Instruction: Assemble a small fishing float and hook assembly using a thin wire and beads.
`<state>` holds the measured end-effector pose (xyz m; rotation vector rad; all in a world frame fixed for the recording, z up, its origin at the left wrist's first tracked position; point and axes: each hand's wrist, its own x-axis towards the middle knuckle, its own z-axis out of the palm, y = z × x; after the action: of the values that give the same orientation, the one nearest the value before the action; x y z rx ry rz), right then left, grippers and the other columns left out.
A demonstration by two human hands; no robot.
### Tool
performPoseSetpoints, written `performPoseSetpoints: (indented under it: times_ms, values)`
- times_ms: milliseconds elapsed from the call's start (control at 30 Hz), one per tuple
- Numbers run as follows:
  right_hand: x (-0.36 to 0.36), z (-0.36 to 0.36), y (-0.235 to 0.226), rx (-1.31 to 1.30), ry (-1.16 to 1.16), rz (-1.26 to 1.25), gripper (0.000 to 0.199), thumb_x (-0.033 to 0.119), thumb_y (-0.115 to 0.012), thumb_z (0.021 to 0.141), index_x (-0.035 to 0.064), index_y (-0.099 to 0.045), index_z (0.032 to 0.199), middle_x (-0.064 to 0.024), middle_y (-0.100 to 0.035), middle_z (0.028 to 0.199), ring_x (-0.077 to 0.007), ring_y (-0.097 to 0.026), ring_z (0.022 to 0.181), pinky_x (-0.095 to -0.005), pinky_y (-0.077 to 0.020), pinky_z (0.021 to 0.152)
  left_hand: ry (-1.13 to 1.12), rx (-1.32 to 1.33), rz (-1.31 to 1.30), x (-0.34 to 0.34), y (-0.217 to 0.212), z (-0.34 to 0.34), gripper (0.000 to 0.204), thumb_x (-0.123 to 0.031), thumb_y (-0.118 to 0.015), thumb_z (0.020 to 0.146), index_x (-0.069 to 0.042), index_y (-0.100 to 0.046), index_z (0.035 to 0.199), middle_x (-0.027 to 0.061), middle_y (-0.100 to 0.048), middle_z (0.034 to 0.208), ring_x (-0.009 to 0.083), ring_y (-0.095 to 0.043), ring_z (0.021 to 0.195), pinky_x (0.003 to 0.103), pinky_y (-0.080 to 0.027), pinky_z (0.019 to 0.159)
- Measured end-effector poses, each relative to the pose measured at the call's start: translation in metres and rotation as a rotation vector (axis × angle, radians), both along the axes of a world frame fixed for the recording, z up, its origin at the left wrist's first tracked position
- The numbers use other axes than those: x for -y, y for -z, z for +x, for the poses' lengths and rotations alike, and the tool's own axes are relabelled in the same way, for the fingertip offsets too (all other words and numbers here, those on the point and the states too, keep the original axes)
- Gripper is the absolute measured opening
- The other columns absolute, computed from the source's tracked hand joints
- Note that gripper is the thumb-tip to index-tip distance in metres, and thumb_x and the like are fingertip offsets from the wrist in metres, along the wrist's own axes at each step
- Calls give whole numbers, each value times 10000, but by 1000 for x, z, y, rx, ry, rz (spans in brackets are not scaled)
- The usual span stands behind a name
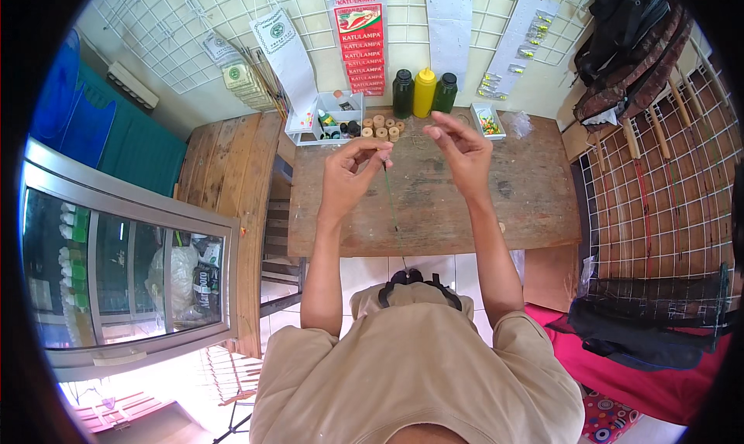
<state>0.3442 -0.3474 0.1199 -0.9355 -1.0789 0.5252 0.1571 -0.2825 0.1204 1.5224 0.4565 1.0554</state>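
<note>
Thin green rod held over the bench

Rod [392, 204], thin and green, is pinched at its upper end by the left hand [349, 169] and slants down toward the body above the wooden bench [527, 196]. The right hand [459, 151] is raised beside it, fingers loosely curled, gripping nothing discernible. Wooden spools [382, 126] and three bottles [423, 92] are lined up behind.

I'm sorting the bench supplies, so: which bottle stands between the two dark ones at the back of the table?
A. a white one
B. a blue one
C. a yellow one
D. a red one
C: the yellow bottle stands between the two dark bottles at the back of the table, beyond the left hand and right hand.
</note>
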Motion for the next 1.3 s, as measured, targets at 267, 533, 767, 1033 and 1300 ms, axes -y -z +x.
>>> performPoseSetpoints:
  times_ms: [267, 533, 767, 1033, 1300]
  values:
    - [-5, 5, -15, -348, 52, -80, 244, 70, -667, 868, -45, -601, 1073, -136, -693, 935, -148, -661, 845, -254, -507, 765, 7, -29, -24, 12, -7, -2, 117, -23, -625, 882, 17, -663, 985, 52, -656, 897, 104, -618, 768, 221, -477, 677]
    - [-9, 12, -16, -621, 34, 86, 251, 98, -639, 895, 26, -473, 1069, -136, -694, 922, -159, -653, 831, -253, -458, 724, -8, 11, 18, 12, 0, 0, 116, -22, -620, 886, 27, -649, 987, 62, -650, 897, 111, -619, 783, 232, -491, 693]
    - [5, 26, -21, -451, 73, 105, 258, 124, -648, 895, 32, -477, 1066, -118, -698, 883, -147, -642, 812, -257, -448, 734, -77, 46, 6, 10, 5, -1, 123, -24, -620, 888, 29, -636, 997, 72, -657, 907, 123, -626, 802, 240, -502, 711]
    - [27, 17, -20, -282, -247, 226, 166, 97, -656, 882, 56, -518, 966, -121, -688, 819, -164, -648, 802, -292, -501, 741, -132, 29, -38, 11, 7, 6, 145, -48, -612, 902, 24, -635, 1026, 55, -657, 913, 110, -631, 808, 224, -492, 705]
    - [36, 0, -24, -332, -408, 112, 211, 41, -639, 879, 57, -456, 983, -156, -692, 814, -139, -616, 623, -246, -481, 560, -122, 39, -52, 9, 16, 16, 146, -51, -610, 905, 26, -632, 1027, 57, -659, 921, 109, -631, 801, 220, -491, 704]
